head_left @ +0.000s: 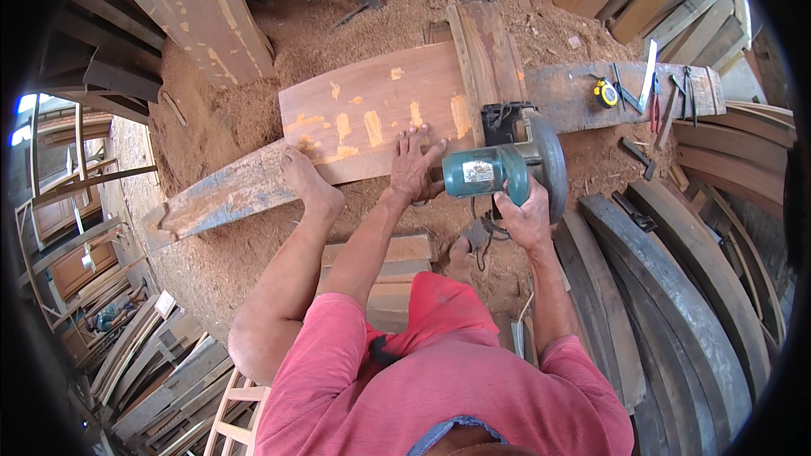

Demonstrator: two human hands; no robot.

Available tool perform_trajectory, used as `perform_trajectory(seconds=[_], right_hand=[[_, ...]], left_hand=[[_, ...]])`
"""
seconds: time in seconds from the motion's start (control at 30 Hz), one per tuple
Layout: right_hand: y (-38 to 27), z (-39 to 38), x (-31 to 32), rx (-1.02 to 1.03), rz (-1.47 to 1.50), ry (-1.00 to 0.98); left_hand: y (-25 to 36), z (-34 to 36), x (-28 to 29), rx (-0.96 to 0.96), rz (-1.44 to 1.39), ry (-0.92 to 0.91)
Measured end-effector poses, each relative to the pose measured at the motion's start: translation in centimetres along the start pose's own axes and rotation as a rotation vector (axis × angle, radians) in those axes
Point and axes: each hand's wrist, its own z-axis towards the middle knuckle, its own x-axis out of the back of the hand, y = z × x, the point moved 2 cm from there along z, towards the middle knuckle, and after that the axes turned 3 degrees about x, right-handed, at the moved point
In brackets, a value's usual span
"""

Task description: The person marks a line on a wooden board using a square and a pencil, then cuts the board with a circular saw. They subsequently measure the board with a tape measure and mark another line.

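My right hand (522, 215) is closed on the handle of a teal circular saw (465, 173), which sits at the right end of a reddish board (329, 105) with pale orange filler patches. My left hand (411, 165) rests open on that board just left of the saw's motor, fingers apart. A crosswise plank (488, 42) with a straight strip lies at the board's right end, running under the saw. My bare left foot (308, 181) presses on the board's left part. All this lies across a long weathered plank (203, 190). The saw's blade is hidden.
The plank's right part carries a yellow tape measure (605, 91), metal square (649, 76) and pliers (655, 110); a hammer (638, 158) lies below. Sawdust (220, 143) covers the floor. Curved timbers (667, 304) crowd the right, stacked boards (191, 17) the back, wooden pieces (144, 363) the lower left.
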Motion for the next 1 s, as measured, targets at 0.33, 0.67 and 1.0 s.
perform_trajectory(seconds=[0.33, 0.67, 1.0], right_hand=[[-1.3, 0.6, -0.1, 0.012, 0.023, 0.000], [-1.5, 1.4, -0.3, 0.032, 0.030, 0.007], [-2.4, 2.3, -0.5, 0.121, 0.029, 0.032]], left_hand=[[0.2, -0.1, 0.3, -0.001, -0.011, -0.009], [0.5, -0.1, 0.8, 0.009, 0.000, -0.046], [0.2, 0.1, 0.5, -0.009, 0.002, -0.016]])
